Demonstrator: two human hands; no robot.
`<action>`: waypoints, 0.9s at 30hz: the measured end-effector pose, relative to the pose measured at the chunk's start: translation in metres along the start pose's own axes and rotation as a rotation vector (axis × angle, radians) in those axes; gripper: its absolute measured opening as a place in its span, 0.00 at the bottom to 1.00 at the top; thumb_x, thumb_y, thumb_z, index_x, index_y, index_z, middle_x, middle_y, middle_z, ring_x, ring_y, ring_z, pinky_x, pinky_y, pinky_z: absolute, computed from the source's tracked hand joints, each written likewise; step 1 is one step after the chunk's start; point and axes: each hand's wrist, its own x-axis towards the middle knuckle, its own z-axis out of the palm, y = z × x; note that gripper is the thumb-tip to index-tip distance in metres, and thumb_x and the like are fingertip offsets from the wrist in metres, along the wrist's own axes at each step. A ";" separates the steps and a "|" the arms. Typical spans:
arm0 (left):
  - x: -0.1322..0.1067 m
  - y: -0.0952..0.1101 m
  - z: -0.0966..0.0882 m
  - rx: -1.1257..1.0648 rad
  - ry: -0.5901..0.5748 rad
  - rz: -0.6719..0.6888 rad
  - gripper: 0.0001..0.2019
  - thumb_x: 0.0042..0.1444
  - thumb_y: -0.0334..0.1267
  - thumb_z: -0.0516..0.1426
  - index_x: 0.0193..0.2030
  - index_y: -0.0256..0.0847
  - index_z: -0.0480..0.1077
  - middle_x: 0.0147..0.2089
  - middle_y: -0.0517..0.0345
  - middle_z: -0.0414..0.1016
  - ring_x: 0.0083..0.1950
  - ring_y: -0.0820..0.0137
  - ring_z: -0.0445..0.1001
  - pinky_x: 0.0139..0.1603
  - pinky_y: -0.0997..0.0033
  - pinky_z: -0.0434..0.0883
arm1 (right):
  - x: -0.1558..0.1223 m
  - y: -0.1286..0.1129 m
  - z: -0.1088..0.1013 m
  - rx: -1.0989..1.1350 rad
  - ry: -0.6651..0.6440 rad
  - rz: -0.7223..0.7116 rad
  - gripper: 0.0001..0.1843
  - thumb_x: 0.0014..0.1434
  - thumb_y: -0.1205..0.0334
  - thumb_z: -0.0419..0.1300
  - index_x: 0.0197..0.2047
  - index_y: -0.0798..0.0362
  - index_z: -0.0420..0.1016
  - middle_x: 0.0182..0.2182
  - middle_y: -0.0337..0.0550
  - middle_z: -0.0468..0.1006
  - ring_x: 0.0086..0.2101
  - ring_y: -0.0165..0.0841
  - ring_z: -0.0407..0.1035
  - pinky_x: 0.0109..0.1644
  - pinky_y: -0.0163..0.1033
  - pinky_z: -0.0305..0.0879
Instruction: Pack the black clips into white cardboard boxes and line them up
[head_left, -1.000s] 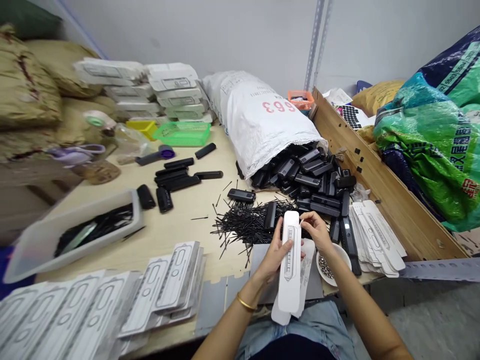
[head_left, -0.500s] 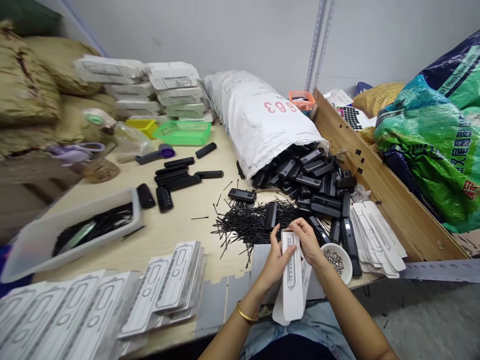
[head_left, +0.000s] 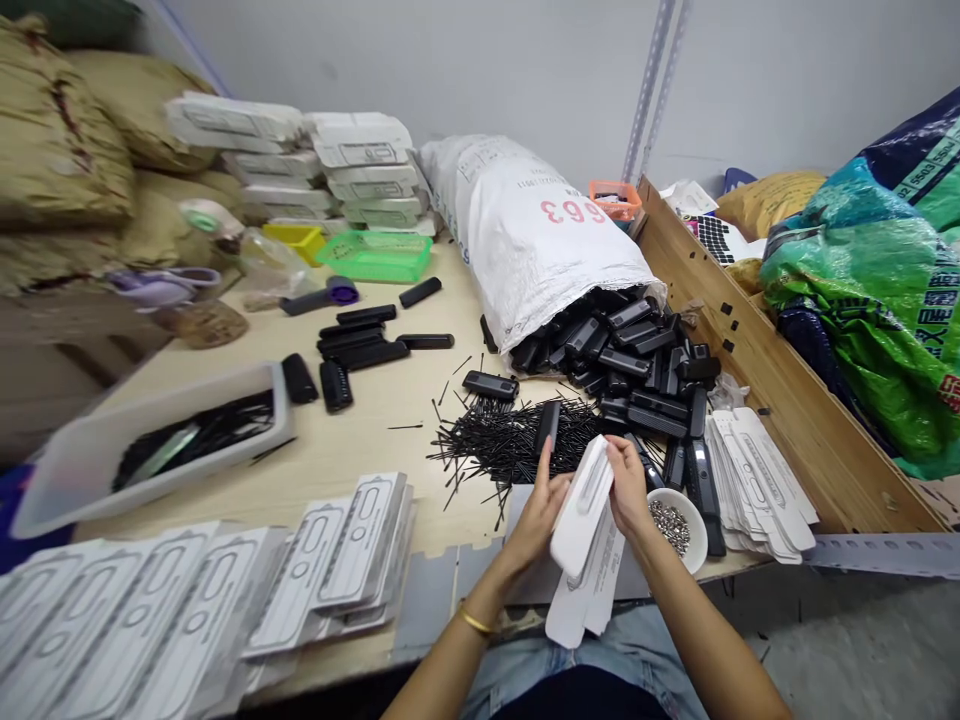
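A long white printed card (head_left: 579, 520) is tilted up between my hands above the front edge of the table. My right hand (head_left: 628, 488) grips its upper right edge, thumb in front. Against its left edge rests my left hand (head_left: 536, 515), the index finger raised and other fingers partly hidden behind the card. More white printed cards (head_left: 589, 590) fan out below it, over my lap. Just beyond my hands lie a heap of thin black pins (head_left: 499, 440) with round tips and a black brush-like handle piece (head_left: 548, 425). A white bowl of small metal parts (head_left: 697, 545) stands beside my right wrist.
Black handle pieces (head_left: 630, 340) spill from a white sack (head_left: 517, 240). Loose cards (head_left: 757, 480) lie at right by a wooden board (head_left: 795, 380). Packaged cards (head_left: 202, 610) line the front left, near a clear bin (head_left: 45, 490). A green tray (head_left: 375, 256) sits farther back.
The top card has swung up and tilted toward the right hand, apart from the cards beneath. My left index finger has straightened upward. The view has shifted slightly.
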 end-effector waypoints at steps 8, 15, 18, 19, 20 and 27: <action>-0.006 -0.006 -0.033 0.509 0.425 0.237 0.25 0.49 0.46 0.59 0.52 0.40 0.58 0.51 0.45 0.67 0.53 0.57 0.69 0.51 0.57 0.67 | 0.042 0.000 0.077 -0.720 -0.099 -0.045 0.23 0.58 0.57 0.53 0.55 0.56 0.61 0.48 0.58 0.68 0.50 0.46 0.61 0.53 0.50 0.55; -0.003 -0.014 -0.055 0.757 0.441 -0.094 0.32 0.49 0.57 0.56 0.56 0.39 0.58 0.50 0.44 0.66 0.49 0.55 0.69 0.45 0.58 0.67 | 0.075 -0.006 0.022 -0.351 -0.205 -0.014 0.20 0.54 0.62 0.55 0.51 0.55 0.66 0.44 0.48 0.74 0.43 0.37 0.68 0.48 0.42 0.61; 0.001 -0.012 -0.055 0.892 0.381 -0.124 0.33 0.47 0.57 0.57 0.57 0.42 0.59 0.48 0.46 0.66 0.48 0.56 0.69 0.42 0.60 0.68 | 0.079 -0.027 -0.029 -0.284 -0.293 -0.044 0.18 0.53 0.59 0.57 0.47 0.55 0.70 0.43 0.44 0.75 0.41 0.35 0.70 0.45 0.39 0.63; 0.003 -0.010 -0.052 0.936 0.338 -0.087 0.32 0.47 0.56 0.58 0.56 0.43 0.60 0.47 0.48 0.66 0.47 0.57 0.69 0.41 0.61 0.68 | 0.076 -0.037 -0.039 -0.264 -0.427 -0.080 0.16 0.51 0.60 0.59 0.44 0.55 0.73 0.41 0.43 0.76 0.40 0.36 0.70 0.46 0.40 0.63; 0.005 -0.009 -0.049 0.973 0.276 -0.027 0.31 0.46 0.54 0.59 0.56 0.45 0.61 0.46 0.50 0.66 0.46 0.58 0.69 0.41 0.63 0.68 | 0.072 -0.046 -0.045 -0.310 -0.555 -0.117 0.14 0.49 0.62 0.60 0.41 0.54 0.75 0.39 0.41 0.77 0.39 0.35 0.70 0.46 0.40 0.63; 0.013 -0.018 -0.034 0.856 0.242 0.120 0.27 0.49 0.49 0.59 0.54 0.44 0.61 0.47 0.51 0.67 0.47 0.60 0.69 0.41 0.65 0.68 | 0.045 -0.059 0.004 -0.250 -0.649 -0.238 0.13 0.47 0.66 0.63 0.38 0.49 0.78 0.37 0.38 0.78 0.40 0.34 0.70 0.49 0.40 0.62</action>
